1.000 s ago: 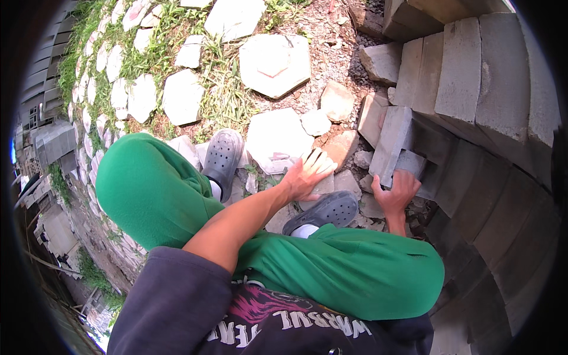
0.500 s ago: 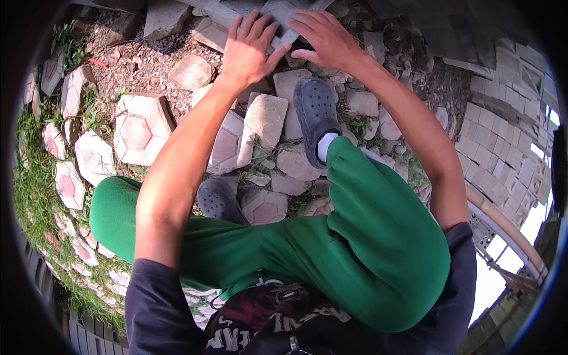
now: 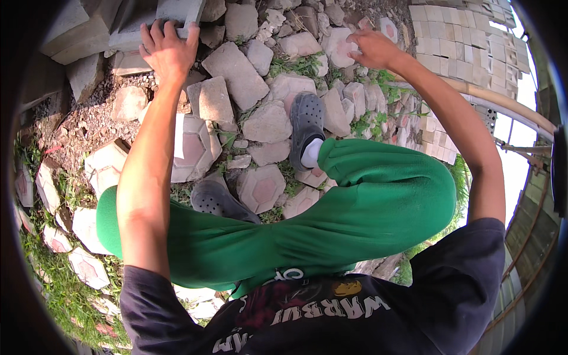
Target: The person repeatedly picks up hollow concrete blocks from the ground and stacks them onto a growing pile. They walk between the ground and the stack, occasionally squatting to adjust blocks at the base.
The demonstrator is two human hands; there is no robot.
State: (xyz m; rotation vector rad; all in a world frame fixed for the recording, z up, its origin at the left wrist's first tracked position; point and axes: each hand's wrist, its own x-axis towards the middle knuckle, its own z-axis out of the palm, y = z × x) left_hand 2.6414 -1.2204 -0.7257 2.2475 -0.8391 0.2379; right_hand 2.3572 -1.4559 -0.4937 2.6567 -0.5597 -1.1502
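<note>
While both hands were together on the grey blocks half a sec ago, they're now spread wide. L hand [image 3: 167, 50] grips the edge of a grey concrete paving block [image 3: 177, 13] at the stack, top left, fingers curled over it. R hand [image 3: 371, 49] is open, fingers reaching for a pale pinkish hexagonal paver [image 3: 338, 47], touching or just above, can't tell. Looks like the work is shifting to loose pavers on the rubble. No pkgs, labels or signs in view.

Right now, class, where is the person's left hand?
In the head view, the left hand is at the upper left, fingers curled over the edge of a grey concrete block in the stack, above the loose paving stones.
</note>
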